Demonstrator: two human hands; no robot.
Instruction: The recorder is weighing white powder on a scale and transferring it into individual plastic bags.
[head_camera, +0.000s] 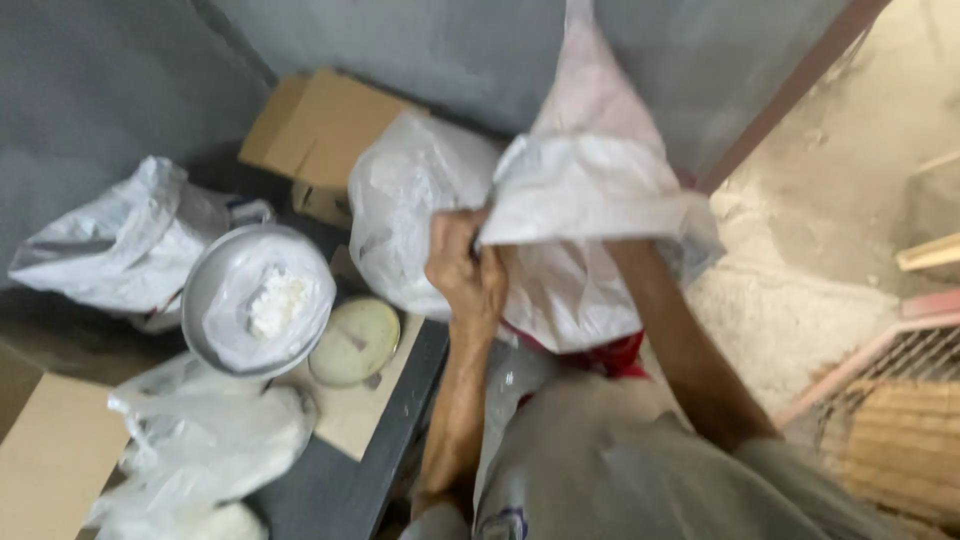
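Observation:
My left hand (466, 268) is shut on the crumpled edge of a large white plastic bag (590, 190), which is lifted up in front of me. My right forearm (680, 340) runs up under that bag, and the bag hides my right hand. Behind the raised bag sits another full white plastic bag (410, 200). Left of my left hand stands a weighing scale with a pale round dial (355, 342). Its metal pan (200, 290) is lined with clear plastic and holds a small heap of white powder (275, 300).
A brown cardboard box (320, 125) stands against the grey wall. More white bags lie at the far left (120, 240) and lower left (200, 445), on cardboard (50, 460). The dark table edge (395, 430) runs by my left arm. A wire crate (900, 400) sits at the right.

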